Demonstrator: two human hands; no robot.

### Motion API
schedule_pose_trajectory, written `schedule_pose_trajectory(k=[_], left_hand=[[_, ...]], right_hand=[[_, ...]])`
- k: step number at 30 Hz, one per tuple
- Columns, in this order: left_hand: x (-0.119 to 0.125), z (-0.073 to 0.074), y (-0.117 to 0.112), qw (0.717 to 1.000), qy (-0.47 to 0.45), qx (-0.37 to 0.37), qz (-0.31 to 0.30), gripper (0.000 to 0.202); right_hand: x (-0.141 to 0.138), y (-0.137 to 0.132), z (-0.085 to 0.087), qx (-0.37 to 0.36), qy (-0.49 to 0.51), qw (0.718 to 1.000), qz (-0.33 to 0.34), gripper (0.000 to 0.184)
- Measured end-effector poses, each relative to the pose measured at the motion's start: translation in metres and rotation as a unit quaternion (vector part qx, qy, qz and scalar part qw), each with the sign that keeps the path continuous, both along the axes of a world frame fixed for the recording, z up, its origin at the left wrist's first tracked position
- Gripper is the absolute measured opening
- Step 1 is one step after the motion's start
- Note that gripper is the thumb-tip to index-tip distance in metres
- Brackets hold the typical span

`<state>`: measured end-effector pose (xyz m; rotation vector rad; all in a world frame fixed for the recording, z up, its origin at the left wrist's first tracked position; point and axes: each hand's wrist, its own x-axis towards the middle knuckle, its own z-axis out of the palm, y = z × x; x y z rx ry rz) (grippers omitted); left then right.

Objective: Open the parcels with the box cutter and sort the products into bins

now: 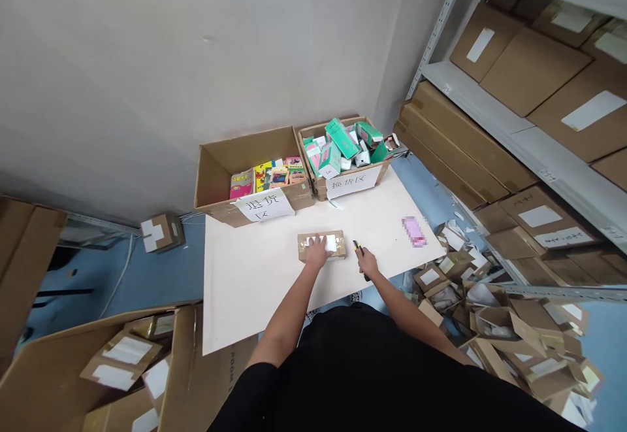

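Observation:
A small taped cardboard box point(337, 244) with a white label on top lies on the white table point(245, 288). My left hand point(317, 251) rests on the box, its fingers spread over the label. Just to the right of the box, my right hand point(368, 262) is wrapped round a black and yellow box cutter point(359, 248). The cutter's tip points away from me and is apart from the box. Whether its blade is out is too small to tell.
Behind stand an open carton of colourful books point(242, 183) and a carton of green boxes point(343, 138). A pink blurred item point(415, 231) lies at the table's right. Opened boxes point(494, 321) pile up below the shelf point(519, 118). A large carton point(181, 353) with parcels stands at lower left.

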<state>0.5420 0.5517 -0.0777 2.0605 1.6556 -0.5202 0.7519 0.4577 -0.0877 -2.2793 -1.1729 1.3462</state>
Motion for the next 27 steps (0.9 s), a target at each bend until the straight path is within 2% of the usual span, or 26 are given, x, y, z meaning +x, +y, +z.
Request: schedule_pose_trajectory(k=[3,6,9,11,14,16,17,19,21,22,25,27], left_hand=[[-0.02,0.008,0.008,0.999,-0.012,0.035,0.01,0.066],[-0.043,0.011,0.004,0.999,-0.003,0.024,0.024,0.064],[-0.057,0.011,-0.009,0.995,0.032,0.032,0.089,0.066],[-0.061,0.011,-0.018,0.992,0.045,0.007,0.116,0.064],[-0.063,0.011,-0.024,0.993,0.026,-0.043,0.109,0.052],[-0.062,0.012,-0.022,0.994,0.012,-0.034,0.101,0.047],[-0.061,0.013,-0.019,0.996,0.003,-0.021,0.086,0.048],[-0.059,0.012,-0.01,0.999,-0.026,-0.001,0.019,0.066],[-0.056,0.009,-0.002,0.997,-0.048,-0.004,-0.057,0.09],[-0.055,0.007,0.001,0.996,-0.05,-0.014,-0.079,0.097],[-0.055,-0.002,0.005,0.996,-0.029,-0.043,-0.067,0.106],[-0.055,-0.008,0.003,0.998,-0.006,-0.056,-0.026,0.111]], right_hand=[[-0.024,0.004,-0.009,-0.006,0.027,0.998,-0.06,0.038],[-0.05,0.022,-0.018,-0.013,-0.002,0.998,-0.059,0.049],[-0.066,0.061,-0.019,-0.021,-0.058,0.997,-0.048,0.058],[-0.071,0.096,-0.014,-0.021,-0.079,0.996,-0.045,0.06],[-0.071,0.14,-0.003,0.0,-0.052,0.998,-0.025,0.054],[-0.066,0.149,0.001,0.02,0.003,1.0,-0.019,0.047],[-0.063,0.145,0.002,0.029,0.025,0.999,-0.027,0.044],[-0.061,0.118,-0.004,0.042,0.031,0.996,-0.066,0.042],[-0.068,0.074,-0.017,0.03,0.022,0.996,-0.075,0.048],[-0.075,0.051,-0.026,0.014,0.034,0.998,-0.059,0.049],[-0.098,0.001,-0.046,-0.022,0.069,0.996,-0.058,0.046],[-0.104,-0.001,-0.048,-0.025,0.053,0.997,-0.046,0.046]])
